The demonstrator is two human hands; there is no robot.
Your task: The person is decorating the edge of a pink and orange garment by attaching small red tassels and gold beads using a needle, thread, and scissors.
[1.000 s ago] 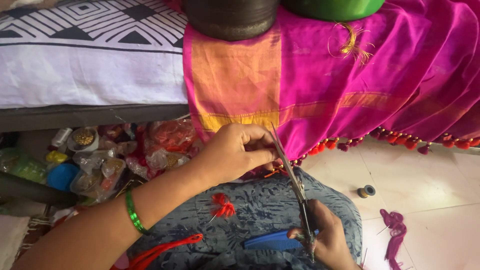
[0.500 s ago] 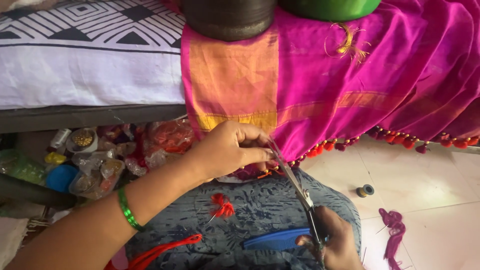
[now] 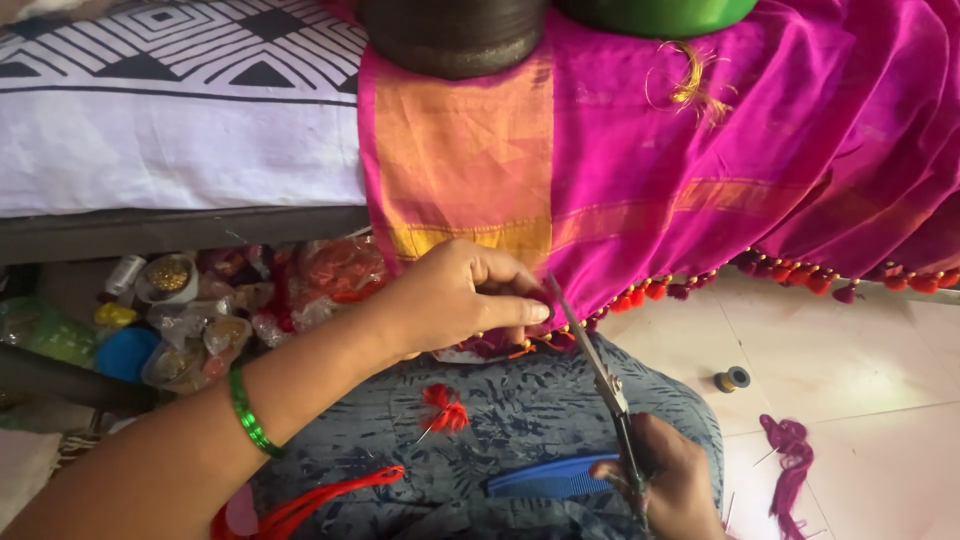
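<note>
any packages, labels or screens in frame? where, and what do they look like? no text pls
Clear plastic bags: heap under the bed edge, left; crumpled, holding beads and red bits.
Small round container: among the bags; clear, gold contents.
Blue lid: beside the bags; round.
No labels, signs or screens visible.

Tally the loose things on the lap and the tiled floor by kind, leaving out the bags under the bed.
Scissors: 1
Blue comb: 1
Red thread tuft: 1
Red cord bundle: 1
Thread spool: 1
Magenta thread scrap: 1
Total: 6
</note>
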